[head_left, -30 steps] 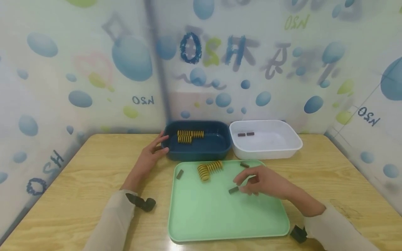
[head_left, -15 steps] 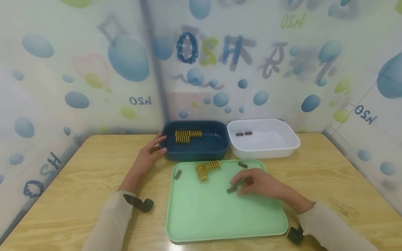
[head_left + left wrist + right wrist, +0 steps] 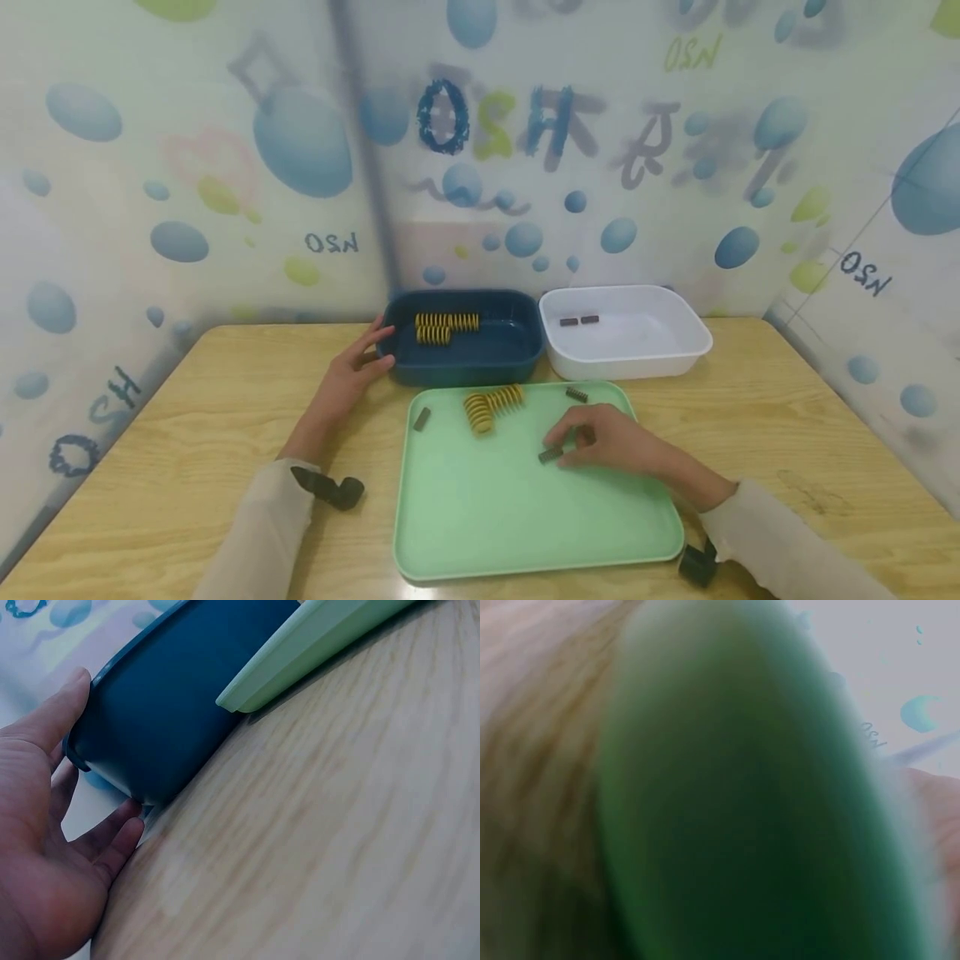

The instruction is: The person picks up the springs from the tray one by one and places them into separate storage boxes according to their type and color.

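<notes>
Just in front of my right hand point(image 3: 611, 442), a small dark coil spring point(image 3: 550, 456) lies on the green tray point(image 3: 525, 533), its end pinched at the thumb and index fingertips. My left hand point(image 3: 352, 379) rests at the left end of the navy blue bin point(image 3: 465, 373). In the left wrist view, the left thumb point(image 3: 71, 697) touches the bin's rim and other fingers reach its lower corner. Two larger yellow springs point(image 3: 491, 407) lie at the tray's back. Another dark spring point(image 3: 577, 394) is at its back right, and a dark spring point(image 3: 422, 418) at its left edge.
Several yellow springs point(image 3: 442, 323) lie inside the navy bin. A white bin point(image 3: 626, 367) beside it holds two small dark springs point(image 3: 579, 321). Both bins stand behind the tray on a wooden table point(image 3: 217, 400), against a patterned wall point(image 3: 300, 108). The tray blurs across the right wrist view.
My right thumb and index finger have closed in on the dark spring on the tray. My left hand stays on the navy bin. The head view has shifted slightly.
</notes>
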`<state>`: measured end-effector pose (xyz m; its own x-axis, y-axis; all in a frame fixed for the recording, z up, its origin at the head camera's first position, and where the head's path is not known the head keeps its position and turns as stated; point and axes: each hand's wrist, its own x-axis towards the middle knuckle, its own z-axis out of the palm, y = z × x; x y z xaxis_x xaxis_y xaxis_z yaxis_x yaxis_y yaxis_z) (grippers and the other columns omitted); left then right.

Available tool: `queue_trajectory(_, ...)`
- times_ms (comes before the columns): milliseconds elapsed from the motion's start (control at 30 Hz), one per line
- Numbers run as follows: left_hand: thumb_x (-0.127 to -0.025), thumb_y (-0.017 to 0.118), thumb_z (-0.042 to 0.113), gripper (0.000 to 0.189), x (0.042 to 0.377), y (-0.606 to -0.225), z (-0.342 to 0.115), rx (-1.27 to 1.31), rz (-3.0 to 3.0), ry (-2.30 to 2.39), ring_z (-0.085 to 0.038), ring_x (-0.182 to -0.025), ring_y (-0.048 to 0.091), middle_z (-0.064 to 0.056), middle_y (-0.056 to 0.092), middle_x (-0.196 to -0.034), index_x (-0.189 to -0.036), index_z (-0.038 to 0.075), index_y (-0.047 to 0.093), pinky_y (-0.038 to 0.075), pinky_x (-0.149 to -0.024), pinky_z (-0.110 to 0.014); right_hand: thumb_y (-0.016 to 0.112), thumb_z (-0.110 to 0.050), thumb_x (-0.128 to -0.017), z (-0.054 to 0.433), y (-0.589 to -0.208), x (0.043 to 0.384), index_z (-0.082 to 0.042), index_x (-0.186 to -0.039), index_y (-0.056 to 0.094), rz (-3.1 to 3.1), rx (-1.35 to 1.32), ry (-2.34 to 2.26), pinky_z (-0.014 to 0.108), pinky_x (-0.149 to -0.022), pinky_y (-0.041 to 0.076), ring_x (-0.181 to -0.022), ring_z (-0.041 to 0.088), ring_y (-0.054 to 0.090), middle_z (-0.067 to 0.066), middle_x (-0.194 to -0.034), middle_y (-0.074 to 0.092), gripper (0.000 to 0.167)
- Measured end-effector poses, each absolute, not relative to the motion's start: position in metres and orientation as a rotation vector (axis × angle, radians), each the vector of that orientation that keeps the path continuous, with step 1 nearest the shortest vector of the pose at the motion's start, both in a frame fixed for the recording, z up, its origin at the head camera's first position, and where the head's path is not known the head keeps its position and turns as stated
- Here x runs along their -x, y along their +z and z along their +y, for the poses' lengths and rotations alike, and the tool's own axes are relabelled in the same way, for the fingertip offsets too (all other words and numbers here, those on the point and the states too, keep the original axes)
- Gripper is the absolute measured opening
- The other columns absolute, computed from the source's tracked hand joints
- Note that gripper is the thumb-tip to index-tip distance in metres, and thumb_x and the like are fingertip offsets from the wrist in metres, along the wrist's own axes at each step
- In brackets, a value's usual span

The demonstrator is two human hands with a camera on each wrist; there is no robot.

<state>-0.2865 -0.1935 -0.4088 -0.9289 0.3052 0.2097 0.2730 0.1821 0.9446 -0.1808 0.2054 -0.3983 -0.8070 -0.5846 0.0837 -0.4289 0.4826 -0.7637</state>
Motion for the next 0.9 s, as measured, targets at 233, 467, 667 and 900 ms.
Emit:
queue_trajectory(233,-0.096,0.060,0.020,0.052,0.2855,-0.4083,-0.1943,-0.574,2.389,1.917,-0.033,-0.128,0.039,0.012,0.018,-0.157,-0.145,0.013,0.044,0.040,-0.090,-0.015,0.078,-0.018,-0.081,0.2036,-0.3967,0.1803,-0.019,-0.099,0.073,2.528,0.872,-1.221,0.022,-0.056,0.042,-0.061,0.007,0.048,-0.007,-0.088,0.067,0.018)
queue_trajectory(467,-0.096,0.060,0.020,0.053,0.2849,-0.4079,-0.1943,-0.570,2.389,1.908,-0.033,-0.130,0.037,0.012,0.017,-0.157,-0.145,0.013,0.043,0.039,-0.091,-0.015,0.077,-0.019,-0.081,0.2027,-0.3950,0.1793,-0.021,-0.098,0.074,2.540,0.871,-1.196,0.023,-0.058,0.044,-0.065,0.008,0.051,-0.009,-0.088,0.067,0.017)
queue_trajectory(667,-0.096,0.060,0.021,0.053,0.2860,-0.4085,-0.1935,-0.577,2.399,1.895,-0.033,-0.130,0.038,0.013,0.018,-0.157,-0.145,0.015,0.043,0.039,-0.092,-0.016,0.076,-0.020,-0.082,0.2028,-0.3941,0.1778,-0.021,-0.098,0.074,2.527,0.832,-1.209,0.023,-0.061,0.046,-0.067,0.009,0.053,-0.009,-0.090,0.068,0.016)
queue_trajectory(900,-0.096,0.061,0.020,0.054,0.2875,-0.4101,-0.1934,-0.582,2.398,1.909,-0.034,-0.128,0.040,0.012,0.018,-0.157,-0.145,0.010,0.042,0.040,-0.091,-0.016,0.076,-0.020,-0.082,0.2022,-0.3912,0.1760,-0.021,-0.097,0.075,2.529,0.844,-1.212,0.022,-0.061,0.044,-0.066,0.008,0.051,-0.009,-0.091,0.069,0.015)
